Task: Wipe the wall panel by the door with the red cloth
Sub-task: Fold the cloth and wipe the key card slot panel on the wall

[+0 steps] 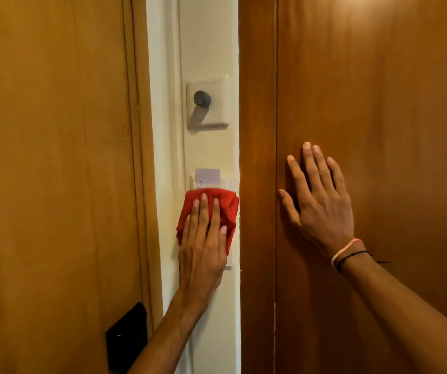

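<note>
Wall panel [209, 49]: narrow cream strip running vertically between the wooden door [55, 157] on the left and a darker wood surface [379, 103] on the right. Red cloth [225, 209] is pressed flat on the strip, low-middle, under the left hand [203, 238]. Fingers spread and laid on top of the cloth, palm pushing it to the wall, not pinching it. Cloth covers the lower part of a card holder [229, 182]; a white card [207, 176] sticks up just above the cloth's top edge. Higher on the strip, well apart from the cloth, a switch plate [217, 117] with a dark round knob [202, 98]. Right hand [322, 201] is open, fingers apart, flat on the wood to the right, holding nothing, likely bracing. A black lock plate [126, 338] sits low on the door.

Key relation: the panel's long axis is vertical and most of the unwiped-looking area lies straight above the left hand, so the next stroke probably runs up, past the card and knob. Risk: snagging the card. Left hand is the only one on the panel.
</note>
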{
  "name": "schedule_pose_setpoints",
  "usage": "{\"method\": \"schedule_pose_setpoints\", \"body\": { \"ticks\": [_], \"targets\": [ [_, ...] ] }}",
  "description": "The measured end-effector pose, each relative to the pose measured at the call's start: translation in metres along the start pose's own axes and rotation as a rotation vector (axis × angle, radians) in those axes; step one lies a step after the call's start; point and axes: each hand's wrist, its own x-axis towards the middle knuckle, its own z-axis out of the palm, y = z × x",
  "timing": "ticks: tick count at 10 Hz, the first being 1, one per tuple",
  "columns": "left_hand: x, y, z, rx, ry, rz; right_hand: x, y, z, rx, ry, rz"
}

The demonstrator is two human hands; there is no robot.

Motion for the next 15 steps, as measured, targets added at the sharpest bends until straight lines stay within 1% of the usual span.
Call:
{"method": "schedule_pose_setpoints", "body": {
  "ticks": [1,2,3,4,5,6,7,8,9,10,11,12,13,14,15],
  "targets": [
    [-0.002,0.009,-0.002,-0.060,0.024,-0.049,-0.001,-0.001,0.002,-0.011,0.018,-0.004],
    [-0.006,0.010,-0.002,-0.073,-0.005,-0.025,-0.002,-0.001,0.004,-0.006,0.031,0.001],
    [0.016,0.004,-0.006,-0.143,0.105,-0.070,-0.001,-0.002,0.003,-0.010,0.049,-0.006],
    [0.001,0.014,-0.003,-0.163,0.055,-0.078,-0.001,-0.002,0.002,-0.002,0.054,-0.004],
    [0.002,0.003,0.002,-0.145,0.054,-0.017,-0.002,-0.002,0.003,-0.010,0.063,-0.008],
    [0.018,0.002,-0.007,-0.255,0.118,-0.146,-0.001,-0.001,0.003,-0.008,0.050,-0.006],
    [-0.003,0.004,0.000,-0.189,0.081,0.001,-0.002,-0.002,0.004,-0.011,0.050,-0.004],
    [0.013,-0.009,0.000,-0.286,0.128,-0.090,-0.001,-0.001,0.004,-0.014,0.055,-0.014],
    [0.011,-0.005,-0.002,-0.237,0.123,-0.063,-0.001,-0.002,0.004,-0.011,0.056,-0.009],
    [-0.004,-0.014,0.008,-0.152,0.084,0.160,-0.003,-0.002,0.005,-0.011,0.061,-0.010],
    [0.013,-0.003,0.001,-0.303,0.144,-0.127,-0.001,-0.002,0.004,-0.010,0.058,-0.006],
    [0.003,-0.002,0.005,-0.223,0.142,0.063,-0.001,-0.002,0.005,-0.009,0.064,-0.002],
    [0.012,-0.021,0.007,-0.290,0.150,-0.021,-0.002,-0.001,0.005,-0.017,0.070,-0.009],
    [0.018,-0.011,0.001,-0.291,0.147,-0.149,-0.001,-0.003,0.006,-0.012,0.068,-0.006],
    [0.004,-0.021,0.012,-0.122,0.131,0.213,-0.002,-0.002,0.006,-0.012,0.072,-0.005]
  ]
}}
